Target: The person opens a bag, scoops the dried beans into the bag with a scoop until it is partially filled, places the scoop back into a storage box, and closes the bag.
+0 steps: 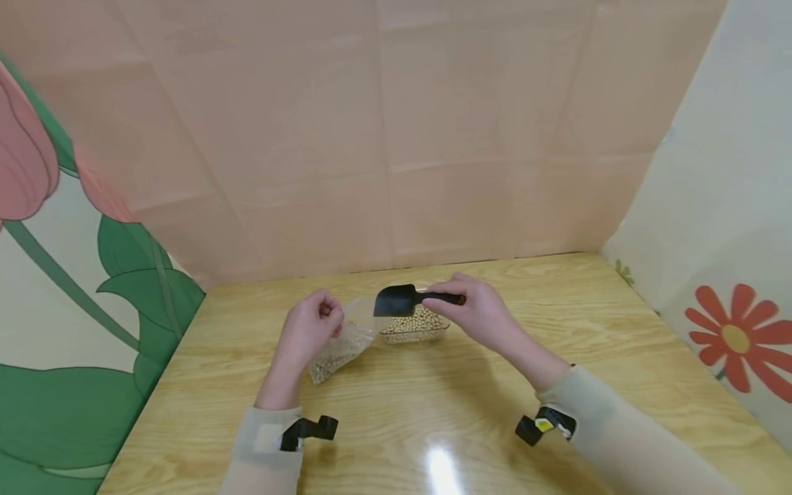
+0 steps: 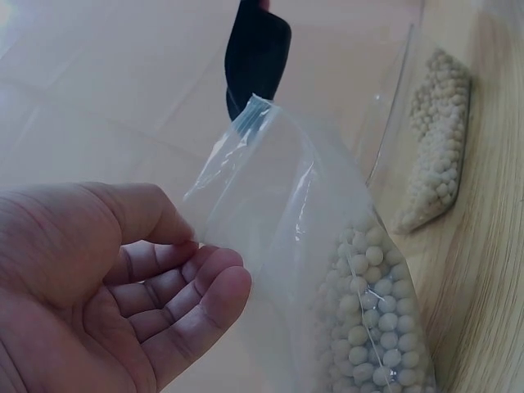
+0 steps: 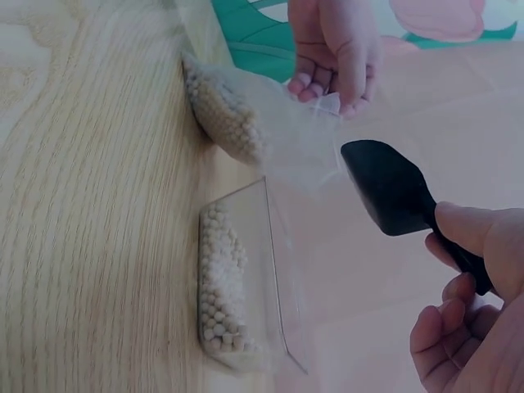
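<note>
My left hand [image 1: 309, 323] pinches the upper edge of a clear zip bag [image 2: 270, 188] between thumb and fingers. Pale, round soybean-like beans [image 2: 368, 327] fill the lower part of the bag, whose bottom is down at the table. In my right hand [image 1: 473, 306] is a black scoop [image 1: 396, 301], gripped by its handle. Its blade points left, over the left side of a clear plastic box [image 3: 278, 270] and close to the bag's mouth. More of the same beans [image 1: 417, 322] lie in the box. The scoop's inside is hidden in the head view.
The box and bag stand side by side on a wood-grain table [image 1: 383, 426]. A pink sheet [image 1: 383, 137] hangs behind the table's back edge. Painted walls flank it, with a red flower [image 1: 736, 340] on the right and green leaves [image 1: 142, 289] on the left.
</note>
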A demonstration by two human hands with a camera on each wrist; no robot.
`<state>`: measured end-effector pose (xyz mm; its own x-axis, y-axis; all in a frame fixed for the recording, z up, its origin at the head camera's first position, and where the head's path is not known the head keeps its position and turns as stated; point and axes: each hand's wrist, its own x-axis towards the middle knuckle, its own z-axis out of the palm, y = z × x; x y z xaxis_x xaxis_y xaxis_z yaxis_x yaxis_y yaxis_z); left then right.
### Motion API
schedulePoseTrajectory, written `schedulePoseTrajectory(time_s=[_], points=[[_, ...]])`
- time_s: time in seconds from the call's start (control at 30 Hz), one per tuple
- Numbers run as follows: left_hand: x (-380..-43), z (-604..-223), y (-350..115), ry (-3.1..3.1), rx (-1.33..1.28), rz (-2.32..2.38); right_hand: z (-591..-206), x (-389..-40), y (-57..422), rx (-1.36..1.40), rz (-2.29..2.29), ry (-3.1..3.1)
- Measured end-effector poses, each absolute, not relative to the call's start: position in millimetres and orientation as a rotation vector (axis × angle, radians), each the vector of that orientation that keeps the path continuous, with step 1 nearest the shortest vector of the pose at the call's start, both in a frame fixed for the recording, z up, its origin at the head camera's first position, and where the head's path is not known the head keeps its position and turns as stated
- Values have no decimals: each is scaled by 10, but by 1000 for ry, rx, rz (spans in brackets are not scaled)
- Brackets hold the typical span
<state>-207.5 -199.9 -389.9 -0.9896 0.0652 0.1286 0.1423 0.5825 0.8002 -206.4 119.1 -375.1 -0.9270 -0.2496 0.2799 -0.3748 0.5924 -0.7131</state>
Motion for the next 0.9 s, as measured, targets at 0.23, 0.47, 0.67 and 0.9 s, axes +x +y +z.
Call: schedulePoseTrajectory(time_s=[0.23, 0.47, 0.67, 0.9], points=[[-2078, -3901, -1996, -2724, -165, -1385, -3774, -2074, 1310, 497, 1255, -2659], [-2081, -3895, -1991, -2733, -170, -1377, -3848, -2125, 1455, 443, 1281, -2669], [-2094, -3901, -2009, -2715, -182, -1372, -3947, -2197, 1556, 412, 1276, -2685], [-2093, -3910, -2005, -2711, -174, -1389, -4047, -2280, 1625, 368, 1284, -2723]])
